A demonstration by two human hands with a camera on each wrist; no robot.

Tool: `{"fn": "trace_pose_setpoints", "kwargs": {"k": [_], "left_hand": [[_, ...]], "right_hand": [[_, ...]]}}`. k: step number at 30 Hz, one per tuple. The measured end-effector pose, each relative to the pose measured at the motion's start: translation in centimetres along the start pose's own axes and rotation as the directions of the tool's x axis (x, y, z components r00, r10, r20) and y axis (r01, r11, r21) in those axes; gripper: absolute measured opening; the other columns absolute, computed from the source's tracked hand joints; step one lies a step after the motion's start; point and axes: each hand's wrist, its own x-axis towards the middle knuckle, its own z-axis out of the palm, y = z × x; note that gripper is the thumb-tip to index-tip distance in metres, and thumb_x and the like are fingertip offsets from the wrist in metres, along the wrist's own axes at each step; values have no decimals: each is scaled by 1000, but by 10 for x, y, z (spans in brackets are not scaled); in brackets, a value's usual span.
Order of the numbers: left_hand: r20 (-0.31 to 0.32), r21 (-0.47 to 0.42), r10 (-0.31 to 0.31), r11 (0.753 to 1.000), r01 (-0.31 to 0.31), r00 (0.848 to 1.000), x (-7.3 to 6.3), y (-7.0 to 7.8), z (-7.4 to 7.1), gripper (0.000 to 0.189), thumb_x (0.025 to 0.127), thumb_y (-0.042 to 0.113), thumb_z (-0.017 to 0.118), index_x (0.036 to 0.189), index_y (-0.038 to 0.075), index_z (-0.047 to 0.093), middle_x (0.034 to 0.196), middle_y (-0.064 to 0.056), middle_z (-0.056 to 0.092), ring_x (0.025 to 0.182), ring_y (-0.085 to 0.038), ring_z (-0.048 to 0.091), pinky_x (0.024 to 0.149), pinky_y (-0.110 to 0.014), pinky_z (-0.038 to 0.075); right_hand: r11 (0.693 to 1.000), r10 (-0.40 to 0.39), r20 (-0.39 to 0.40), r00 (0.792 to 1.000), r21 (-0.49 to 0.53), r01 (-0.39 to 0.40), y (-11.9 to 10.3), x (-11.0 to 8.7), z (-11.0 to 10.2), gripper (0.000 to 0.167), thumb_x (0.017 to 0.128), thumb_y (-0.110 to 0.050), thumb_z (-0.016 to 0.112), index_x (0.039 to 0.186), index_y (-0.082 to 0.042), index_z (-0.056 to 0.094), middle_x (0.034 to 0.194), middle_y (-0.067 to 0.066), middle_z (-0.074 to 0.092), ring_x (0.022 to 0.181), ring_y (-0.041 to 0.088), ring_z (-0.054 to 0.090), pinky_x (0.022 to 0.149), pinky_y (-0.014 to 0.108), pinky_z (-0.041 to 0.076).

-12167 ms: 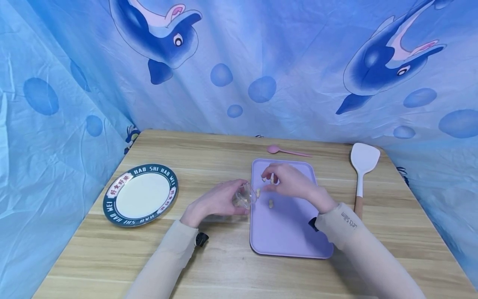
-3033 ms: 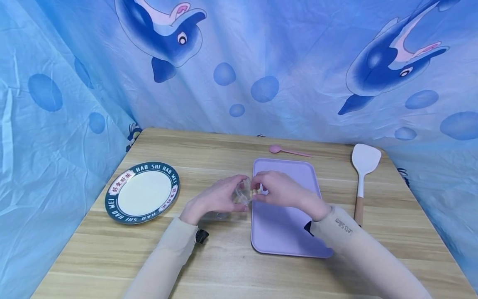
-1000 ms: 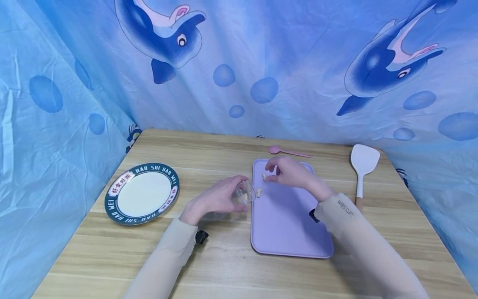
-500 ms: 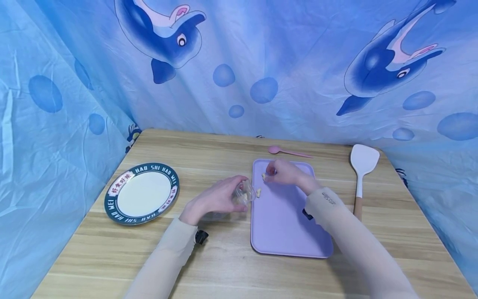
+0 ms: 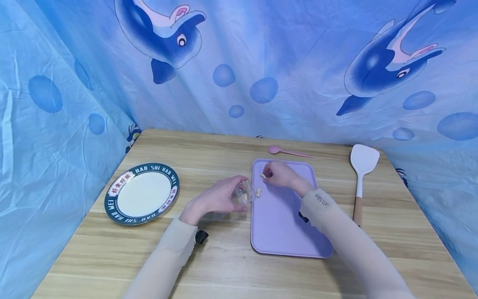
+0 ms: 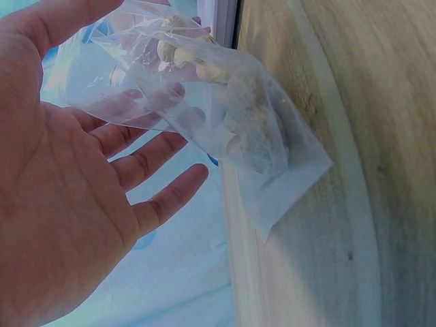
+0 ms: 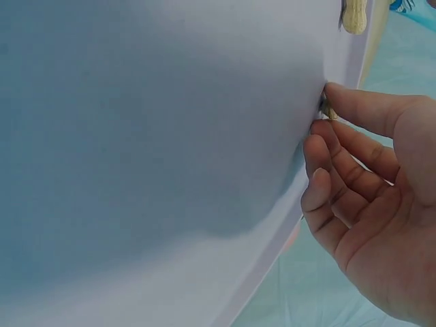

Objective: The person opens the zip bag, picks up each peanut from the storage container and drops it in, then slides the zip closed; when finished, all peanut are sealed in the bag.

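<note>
My left hand [image 5: 218, 197] holds a clear plastic bag [image 5: 244, 194] by its mouth, thumb and forefinger spread around the opening, just left of the purple tray [image 5: 287, 232]. Several peanuts [image 6: 211, 71] lie inside, seen through the film in the left wrist view; the other fingers extend behind the bag. Over the tray's far left corner, my right hand [image 5: 281, 174] pinches a peanut [image 5: 263, 176] between thumb and forefinger. Most of that peanut is hidden by the fingertips in the right wrist view. Another peanut [image 5: 258, 192] lies by the tray's left rim, near the bag's opening.
A white plate with a dark green lettered rim [image 5: 172, 189] sits on the left of the wooden table [image 5: 224, 265]. Behind the tray lies a pink spoon [image 5: 274, 150]. A white spatula [image 5: 364, 160] with a wooden handle lies to the right.
Fewer peanuts show on the tray than about twelve seconds ago. The right hand left the bag's opening, moved back over the tray and has now pinched a peanut. The left hand stays put.
</note>
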Motion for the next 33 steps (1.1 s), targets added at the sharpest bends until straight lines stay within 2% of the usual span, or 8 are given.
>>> {"fn": "trace_pose_setpoints", "kwargs": {"k": [5,15,21,27,33], "left_hand": [[5,-2,-4,1000,4,1000,0,0,0,84,77,34,85,146,10,44,136,-9,57,123,-25,55,105,-41,43],[3,-12,-2,1000,2,1000,-1,2,-1,83,77,32,86,146,9,44,137,-10,57,124,-27,55,105,-43,43],[8,-12,-4,1000,4,1000,1,0,0,85,77,34,85,147,11,43,137,-9,57,124,-26,55,105,-43,43],[3,-12,6,1000,-6,1000,2,-2,0,85,77,33,85,146,10,43,134,-8,59,121,-24,56,103,-41,44],[4,-15,10,1000,-10,1000,2,-3,-1,84,77,34,86,146,10,44,137,-9,58,123,-25,56,104,-41,44]], "right_hand": [[1000,-9,2,1000,1,9,0,-1,0,12,87,-7,74,96,0,72,79,3,65,74,17,58,73,35,51],[1000,3,-19,1000,23,-2,3,-5,0,7,87,-6,70,92,-1,72,82,4,68,77,18,63,75,36,54],[999,6,-36,999,34,-5,-1,-14,-16,10,88,-6,67,96,-1,72,87,6,69,79,19,63,77,39,54],[996,-86,-80,993,13,87,-11,-22,-34,5,89,-5,69,93,-4,72,82,2,68,69,13,60,68,32,53],[983,-181,-118,976,-43,177,-35,-31,-44,4,88,-6,71,92,-6,73,78,-3,66,62,8,55,63,29,51]]}}
